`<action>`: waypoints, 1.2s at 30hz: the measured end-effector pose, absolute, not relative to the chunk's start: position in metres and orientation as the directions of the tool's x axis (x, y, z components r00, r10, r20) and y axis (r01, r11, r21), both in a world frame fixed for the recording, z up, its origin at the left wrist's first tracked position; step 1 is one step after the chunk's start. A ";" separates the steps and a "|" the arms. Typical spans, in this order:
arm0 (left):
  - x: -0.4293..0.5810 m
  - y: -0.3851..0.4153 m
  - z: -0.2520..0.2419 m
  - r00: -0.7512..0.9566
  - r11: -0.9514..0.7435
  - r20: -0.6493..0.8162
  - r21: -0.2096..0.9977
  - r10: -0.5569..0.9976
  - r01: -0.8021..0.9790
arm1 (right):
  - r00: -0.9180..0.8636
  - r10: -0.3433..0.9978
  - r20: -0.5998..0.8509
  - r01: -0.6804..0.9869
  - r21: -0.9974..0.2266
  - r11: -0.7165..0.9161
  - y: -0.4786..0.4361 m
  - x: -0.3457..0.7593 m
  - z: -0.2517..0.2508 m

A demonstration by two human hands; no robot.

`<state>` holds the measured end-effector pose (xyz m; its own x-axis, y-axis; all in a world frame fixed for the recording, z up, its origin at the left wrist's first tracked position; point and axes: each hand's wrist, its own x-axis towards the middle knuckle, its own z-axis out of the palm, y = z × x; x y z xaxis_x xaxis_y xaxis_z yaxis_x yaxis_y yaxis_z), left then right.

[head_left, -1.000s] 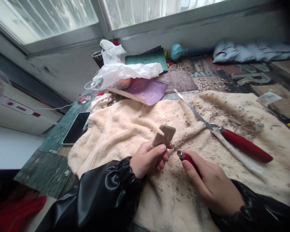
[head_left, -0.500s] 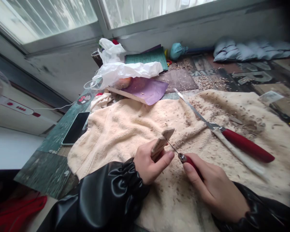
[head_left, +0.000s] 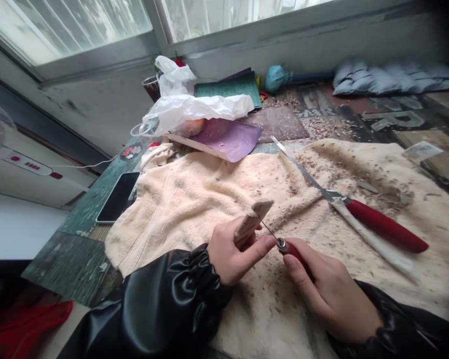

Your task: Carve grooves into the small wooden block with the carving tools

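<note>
My left hand (head_left: 234, 252) is closed around a small carved piece of wood (head_left: 249, 224), whose upper end sticks out above the fingers. In my right hand (head_left: 327, 284) is a carving tool (head_left: 294, 252) with a red handle, a metal collar and a thin shaft. The shaft's far end meets the wood near its top; the exact shape of the tip is too small to tell. My left thumb is stretched toward the tool's collar, close to or touching it. Both hands are over a cream towel (head_left: 194, 199) scattered with wood shavings.
A red-handled saw (head_left: 385, 224) lies on the towel at right. A phone (head_left: 118, 197) rests at the table's left edge. Behind are purple paper (head_left: 232, 139), a white plastic bag (head_left: 194, 109), a green mat (head_left: 228, 87) and a grey padded roll (head_left: 392, 77). A fan (head_left: 22, 159) stands left.
My left thumb has stretched further right, toward the tool's collar. The tool stays against the wood, and both hands are otherwise nearly in place. The view has shifted very slightly.
</note>
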<state>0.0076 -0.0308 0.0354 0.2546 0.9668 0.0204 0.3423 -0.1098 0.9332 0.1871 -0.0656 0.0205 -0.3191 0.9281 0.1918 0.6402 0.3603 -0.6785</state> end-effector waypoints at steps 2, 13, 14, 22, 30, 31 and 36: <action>0.008 -0.031 0.035 0.242 -0.106 0.019 0.929 0.970 0.356 | -0.319 0.924 0.211 0.652 -0.659 0.375 -0.066 0.187 0.019; 0.007 -0.032 0.036 0.222 -0.102 0.003 0.894 0.975 0.436 | -0.333 0.912 0.240 0.666 -0.625 0.408 -0.067 0.186 0.017; 0.007 -0.032 0.037 0.224 -0.094 -0.007 0.894 0.975 0.438 | -0.330 0.902 0.278 0.682 -0.591 0.431 -0.067 0.186 0.014; 0.007 -0.030 0.039 0.225 -0.029 -0.076 0.903 0.972 0.429 | -0.378 0.848 0.372 0.756 -0.405 0.514 -0.063 0.190 0.008; 0.005 -0.023 0.037 0.370 0.339 -0.349 0.936 0.861 0.092 | -0.249 0.945 0.210 0.719 -0.614 0.326 -0.064 0.187 0.019; 0.005 -0.023 0.037 0.369 0.385 -0.373 0.922 0.851 0.044 | -0.208 0.962 0.176 0.708 -0.652 0.272 -0.064 0.187 0.021; -0.002 -0.018 0.039 0.247 0.160 -0.206 0.968 0.947 0.193 | -0.088 0.991 0.101 0.635 -0.761 0.134 -0.057 0.194 0.025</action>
